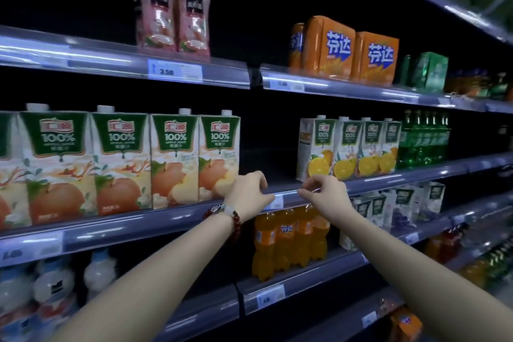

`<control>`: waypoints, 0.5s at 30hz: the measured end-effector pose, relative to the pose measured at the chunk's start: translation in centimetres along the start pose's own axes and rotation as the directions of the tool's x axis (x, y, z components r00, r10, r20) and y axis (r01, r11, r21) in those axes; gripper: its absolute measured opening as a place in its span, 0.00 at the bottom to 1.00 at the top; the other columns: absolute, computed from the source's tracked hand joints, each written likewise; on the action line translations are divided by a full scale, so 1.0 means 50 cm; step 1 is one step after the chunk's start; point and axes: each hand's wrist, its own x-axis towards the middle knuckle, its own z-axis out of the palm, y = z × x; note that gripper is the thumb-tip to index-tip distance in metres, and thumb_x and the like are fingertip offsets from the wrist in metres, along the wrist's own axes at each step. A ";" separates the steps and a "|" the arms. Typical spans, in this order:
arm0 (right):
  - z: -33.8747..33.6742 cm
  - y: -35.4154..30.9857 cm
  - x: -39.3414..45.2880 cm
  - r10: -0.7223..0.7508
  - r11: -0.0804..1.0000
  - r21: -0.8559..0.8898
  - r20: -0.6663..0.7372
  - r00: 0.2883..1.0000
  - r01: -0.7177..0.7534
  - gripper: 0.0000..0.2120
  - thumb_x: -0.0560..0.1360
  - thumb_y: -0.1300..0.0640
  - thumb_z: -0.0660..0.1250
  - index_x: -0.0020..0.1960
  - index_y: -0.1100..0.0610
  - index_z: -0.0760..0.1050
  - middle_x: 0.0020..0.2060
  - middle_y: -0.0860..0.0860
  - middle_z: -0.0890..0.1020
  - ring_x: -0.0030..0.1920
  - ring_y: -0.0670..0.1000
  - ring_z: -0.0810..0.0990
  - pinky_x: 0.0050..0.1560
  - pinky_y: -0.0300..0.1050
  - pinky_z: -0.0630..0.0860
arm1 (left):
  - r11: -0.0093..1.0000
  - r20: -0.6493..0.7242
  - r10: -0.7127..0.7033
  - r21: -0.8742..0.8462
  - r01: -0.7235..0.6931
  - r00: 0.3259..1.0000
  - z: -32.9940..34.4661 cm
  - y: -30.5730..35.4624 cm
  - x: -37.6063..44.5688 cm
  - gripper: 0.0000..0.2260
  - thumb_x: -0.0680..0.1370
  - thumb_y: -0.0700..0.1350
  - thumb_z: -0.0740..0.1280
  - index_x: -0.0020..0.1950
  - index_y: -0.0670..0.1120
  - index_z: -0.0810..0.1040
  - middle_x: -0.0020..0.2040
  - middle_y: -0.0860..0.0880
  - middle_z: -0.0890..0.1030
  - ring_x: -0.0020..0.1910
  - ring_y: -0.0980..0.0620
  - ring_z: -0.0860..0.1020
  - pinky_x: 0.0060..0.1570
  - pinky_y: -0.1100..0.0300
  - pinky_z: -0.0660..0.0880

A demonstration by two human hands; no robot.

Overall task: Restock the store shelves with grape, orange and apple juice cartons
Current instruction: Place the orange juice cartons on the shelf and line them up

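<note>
two bare arms are reaching forward to the front edge of the middle shelf of a dark store display. the left hand, with a dark red beaded bracelet on its wrist, is resting on the shelf's clear plastic price rail, its fingers curled and its thumb and fingertips pinching the rail by a small white price label. the right hand, just to the right, is pinching the same rail between thumb and forefinger, the other fingers loosely curled. neither hand is holding a carton. on that shelf, to the left, a row of tall white and green apple juice cartons is standing upright; to the right, past an open gap behind the hands, a row of white and green orange juice cartons is standing, with green bottles beyond. on the shelf below, orange soda bottles are standing, and right of them white grape juice cartons. above are orange drink packs and pink-labelled bottles.
</note>
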 end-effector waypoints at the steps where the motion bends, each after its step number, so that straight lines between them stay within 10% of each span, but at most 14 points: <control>1: -0.009 0.019 0.011 0.013 1.000 0.000 -0.005 1.000 -0.013 0.07 0.73 0.54 0.72 0.46 0.58 0.81 0.42 0.51 0.83 0.43 0.49 0.79 0.37 0.39 0.70 | 1.000 0.004 0.000 -0.009 0.000 1.000 0.019 0.011 0.014 0.11 0.73 0.49 0.70 0.51 0.46 0.76 0.46 0.47 0.81 0.45 0.49 0.79 0.44 0.54 0.79; 10: -0.104 0.223 0.152 -0.006 1.000 -0.013 -0.001 1.000 0.006 0.10 0.72 0.53 0.73 0.45 0.60 0.81 0.41 0.52 0.83 0.46 0.52 0.80 0.44 0.41 0.71 | 0.984 -0.069 -0.079 -0.167 0.066 0.995 0.204 0.130 0.180 0.22 0.71 0.54 0.73 0.60 0.45 0.74 0.41 0.56 0.75 0.38 0.60 0.73 0.34 0.66 0.70; 15: -0.151 0.327 0.239 -0.016 0.999 -0.032 0.041 0.999 0.017 0.14 0.71 0.50 0.74 0.50 0.59 0.79 0.42 0.51 0.80 0.46 0.51 0.79 0.43 0.40 0.69 | 0.967 -0.133 -0.201 -0.187 0.175 0.971 0.269 0.199 0.273 0.22 0.72 0.50 0.73 0.60 0.42 0.72 0.55 0.43 0.79 0.50 0.45 0.80 0.49 0.51 0.80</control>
